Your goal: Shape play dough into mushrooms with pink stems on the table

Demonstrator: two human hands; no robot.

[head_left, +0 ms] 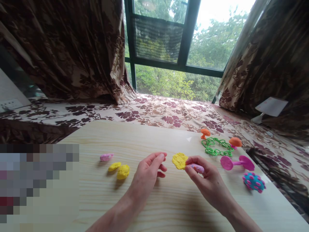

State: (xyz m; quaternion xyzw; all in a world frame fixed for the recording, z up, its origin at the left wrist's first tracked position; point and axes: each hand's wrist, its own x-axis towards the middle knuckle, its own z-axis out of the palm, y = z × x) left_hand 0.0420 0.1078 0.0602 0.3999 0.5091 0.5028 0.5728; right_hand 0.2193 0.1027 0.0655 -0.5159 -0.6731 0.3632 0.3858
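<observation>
My right hand [204, 174] is closed around a pink speckled piece of modelling clay [196, 168], its rounded end showing between the fingers. At its fingertips is a flat, bumpy yellow clay disc [180, 160]; whether they grip its edge I cannot tell. My left hand [151, 169] is just left of the disc, fingers loosely curved and apart, with nothing visible in it. Farther left on the table lie a yellow clay lump [123, 172], a smaller yellow piece [114, 166] and another pink speckled piece [106, 157].
On the table's [145, 138] right side stand two orange-capped mushroom shapes [205, 132], a ring of green linked loops [217, 147], a magenta dumbbell shape [237, 163] and a blue lump with pink dots [254, 182]. A lamp [271, 107] stands beyond, by the curtain.
</observation>
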